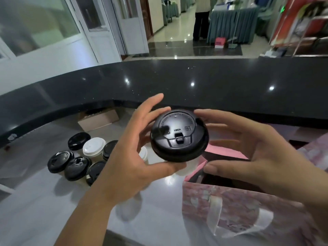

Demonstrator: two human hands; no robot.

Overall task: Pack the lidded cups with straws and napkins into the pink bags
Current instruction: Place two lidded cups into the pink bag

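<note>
Standing stock: a cluster of lidded cups point(78, 157) is seen on the pale worktop point(35, 201), left of both hands, untouched.
Left hand point(131, 157): curled round the held cup point(179, 135), thumb beneath the black lid's rim, fingers behind it.
Held cup: kept upright, axis vertical, raised above the worktop and just left of the bag mouth.
Right hand point(252, 150): fingers spread and slack beside the lid; contact cannot be told.
Pink bag point(239, 210): mouth open directly below the right hand; its near edge lies under the cup's right side.
Judgement: a short rightward and downward move is required; the left hand is nearer.
Room: the black counter point(177, 82) bounds the far side.
</note>
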